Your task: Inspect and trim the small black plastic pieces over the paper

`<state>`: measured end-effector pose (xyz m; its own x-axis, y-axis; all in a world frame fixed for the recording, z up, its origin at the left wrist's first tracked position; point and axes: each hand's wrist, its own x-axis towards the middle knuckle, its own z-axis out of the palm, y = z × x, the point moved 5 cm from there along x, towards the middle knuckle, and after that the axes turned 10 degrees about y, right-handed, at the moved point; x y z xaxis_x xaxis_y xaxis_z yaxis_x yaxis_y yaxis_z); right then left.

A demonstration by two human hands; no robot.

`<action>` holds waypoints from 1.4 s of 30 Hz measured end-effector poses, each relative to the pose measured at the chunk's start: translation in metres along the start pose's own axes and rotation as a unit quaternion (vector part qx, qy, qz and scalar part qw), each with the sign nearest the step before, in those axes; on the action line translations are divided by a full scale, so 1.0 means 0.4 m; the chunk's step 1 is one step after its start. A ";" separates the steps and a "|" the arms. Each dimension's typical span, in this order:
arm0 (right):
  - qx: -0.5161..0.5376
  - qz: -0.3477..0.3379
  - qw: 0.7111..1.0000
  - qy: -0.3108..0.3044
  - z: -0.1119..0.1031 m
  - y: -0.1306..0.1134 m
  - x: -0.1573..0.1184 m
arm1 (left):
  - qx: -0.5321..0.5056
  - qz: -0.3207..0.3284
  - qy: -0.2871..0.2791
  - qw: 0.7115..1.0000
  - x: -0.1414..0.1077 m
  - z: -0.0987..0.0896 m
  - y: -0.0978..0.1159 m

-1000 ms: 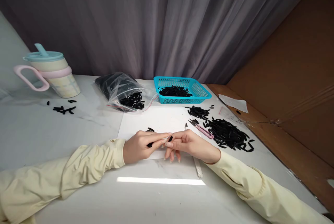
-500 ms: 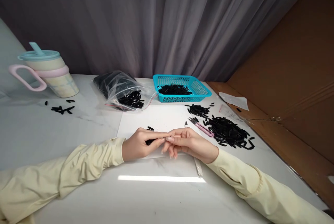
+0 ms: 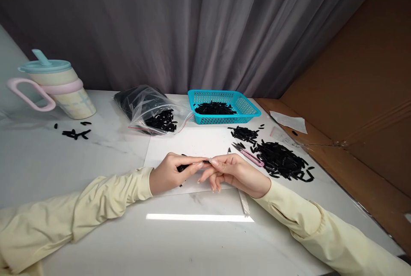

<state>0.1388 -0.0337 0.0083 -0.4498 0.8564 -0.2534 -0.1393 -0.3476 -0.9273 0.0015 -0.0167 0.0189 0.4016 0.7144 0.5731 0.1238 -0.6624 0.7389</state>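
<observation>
My left hand (image 3: 175, 171) and my right hand (image 3: 236, 172) meet fingertip to fingertip above a white sheet (image 3: 192, 139). Between them is a small, slim black piece (image 3: 206, 161), pinched by thumb and finger from both sides. Its far ends are covered by my fingertips. The other fingers of my right hand hang loosely curled below. More black pieces (image 3: 182, 167) show by my left palm; whether they lie on the sheet or in the hand I cannot tell. Pink-handled thread snips (image 3: 252, 156) lie to the right of my right hand.
Behind the sheet stand an open zip bag (image 3: 144, 109) and a blue basket (image 3: 224, 119), both with black pieces. A large pile (image 3: 282, 160) and a smaller pile (image 3: 244, 133) lie right. A lidded cup (image 3: 70, 96) and several loose pieces (image 3: 76, 134) are left. A cardboard wall (image 3: 362, 96) rises at right.
My fingertips have drawn slightly apart, and the black piece now shows between them. The fingers of my right hand have shifted a little. The whole view has tilted slightly.
</observation>
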 end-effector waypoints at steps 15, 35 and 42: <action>-0.050 -0.038 0.997 0.040 -0.007 0.005 0.002 | -0.016 -0.014 0.016 1.000 0.005 -0.004 0.008; 0.028 -0.018 0.999 0.009 -0.006 0.006 -0.001 | 0.022 0.029 0.028 0.999 -0.003 -0.008 0.009; 0.053 -0.014 0.998 0.032 -0.012 0.009 0.002 | 0.035 0.038 0.019 0.998 -0.005 -0.008 0.007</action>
<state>0.1423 -0.0322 0.0035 -0.3885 0.8876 -0.2474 -0.2449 -0.3583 -0.9009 -0.0017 -0.0191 0.0210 0.3769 0.6684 0.6412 0.1580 -0.7285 0.6665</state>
